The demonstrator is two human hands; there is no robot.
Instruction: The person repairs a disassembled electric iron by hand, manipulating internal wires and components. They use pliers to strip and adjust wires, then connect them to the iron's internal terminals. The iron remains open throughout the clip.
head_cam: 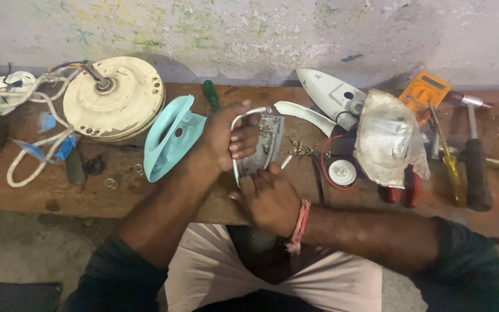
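Observation:
My left hand (224, 137) grips the upper edge of a metal iron soleplate (259, 144), which stands tilted on the wooden bench (145, 199). My right hand (270, 199), with a red thread at the wrist, holds the soleplate's lower end with closed fingers. A light blue iron handle cover (171, 137) lies just left of my left hand. A white curved plastic strip (304, 114) lies to the right of the soleplate, with small screws (300, 150) scattered beside it.
A round cream fan motor (114, 98) with wires sits at the left. A white iron body (331, 95), a plastic bag (387, 138), a white dial (342, 172), an orange multimeter (424, 91), a yellow screwdriver (449, 159), a hammer (476, 156) and red-handled pliers (411, 188) fill the right. A green screwdriver (211, 95) lies behind.

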